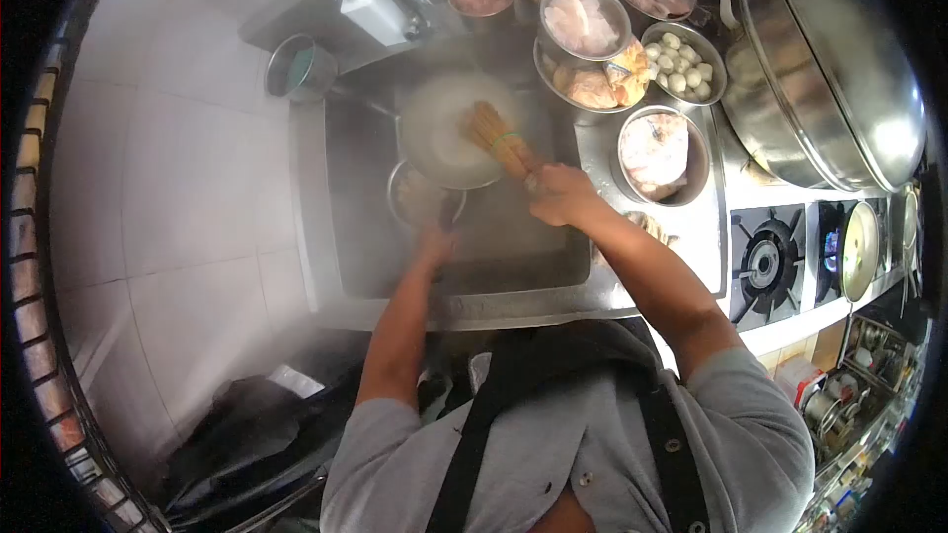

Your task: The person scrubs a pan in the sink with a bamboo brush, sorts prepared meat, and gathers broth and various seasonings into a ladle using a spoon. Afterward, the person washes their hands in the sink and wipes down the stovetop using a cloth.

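Note:
My right hand is closed around the bound end of a bamboo wok brush. The brush's splayed bristles rest in a round wok, which looks pale and hazy through steam. My left hand, a little smeared by motion, is closed around the wok's dark handle on the near side. Partly under the wok's near edge, a metal bowl with pale contents sits in the sink.
Right of the sink stand metal bowls of raw meat, white balls and a large pale piece. Beyond them are a big steel pot and a gas burner. A white pump bottle stands behind the sink.

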### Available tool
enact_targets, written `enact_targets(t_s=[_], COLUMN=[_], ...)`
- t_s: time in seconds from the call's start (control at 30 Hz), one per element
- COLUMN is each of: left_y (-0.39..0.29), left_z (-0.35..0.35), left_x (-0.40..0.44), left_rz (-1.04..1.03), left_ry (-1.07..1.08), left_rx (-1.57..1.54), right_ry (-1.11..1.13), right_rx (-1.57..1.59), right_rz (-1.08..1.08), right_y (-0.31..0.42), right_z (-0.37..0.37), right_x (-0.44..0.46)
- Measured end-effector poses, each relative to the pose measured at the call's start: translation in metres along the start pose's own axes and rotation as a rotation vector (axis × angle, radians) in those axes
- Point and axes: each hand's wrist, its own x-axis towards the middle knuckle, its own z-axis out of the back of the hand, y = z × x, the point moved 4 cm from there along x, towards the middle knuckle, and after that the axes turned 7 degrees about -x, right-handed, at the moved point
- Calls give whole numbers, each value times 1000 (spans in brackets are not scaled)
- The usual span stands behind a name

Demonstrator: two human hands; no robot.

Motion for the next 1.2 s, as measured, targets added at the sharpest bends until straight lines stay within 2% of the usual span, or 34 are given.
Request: enact_targets(t_s=[0.1, 0.17, 0.2, 0.3, 0.37, 0.5, 0.57, 0.63, 0.73, 0.8, 0.83, 0.87, 0.93, 0.97, 1.03, 1.07, 1.1, 1.13, 1.17, 1.2], left_y=[0, -24, -25, -21, -21, -15, -27, -32, -18, -13, -17, -21, -5, -1, -13, -16, -13, -5, 4, 11], left_z=[8, 15, 17, 10, 8, 8, 19, 25, 25, 32, 38, 40, 30, 25, 34, 40, 42, 46, 51, 54], left_x=[4, 1, 5, 1, 6, 12, 10, 16, 13, 16, 11, 12, 15, 19, 15, 15, 17, 22, 22, 18], left_rz=[23, 7, 4, 53, 88, 139, 186, 174, 163, 152, 175, 187, 136, 84, 111, 129, 139, 260, 385, 395], left_ry=[84, 193, 192, 291, 292, 282, 241, 251, 223, 161, 168, 171, 158, 132, 121, 105, 106, 88, 73, 72], left_rx=[8, 275, 278, 136, 162, 149, 137, 170, 208, 220, 232, 243, 246, 249, 265, 285, 284, 319, 352, 349], right_ry=[108, -46, -98, 28, -45, -90, -2, 63, 106, -32, -22, -5, 23, 59, 111, 58, -50, -163, -37, 93], right_rx=[-146, 10, 61, -30, 294, 297, 515, 598, 291, 15, 22, 119, 213, 252, 295, 409, 374, 329, 208, 75], right_rz=[77, 219, 267, 133, -83, 54, -256, -241, -4, 144, 145, -3, -157, -130, -102, 18, 144, 264, 204, 159], right_y=[19, 33, 37, 36, 31, 50, 28, 28, 27, 4, 2, -12, -8, 11, 26, 36, 27, 18, 3, -12], right_z=[-17, -25, -30, -52, -50, -42, -24, -35, -52, -55, -58, -52, -52, -51, -51, -43, -50, -56, -62, -67], right_x=[22, 34, 48, 109, 121, 95, 100, 97, 57, 46, 61, 93, 112, 119, 102, 68, 55, 41, 49, 57])
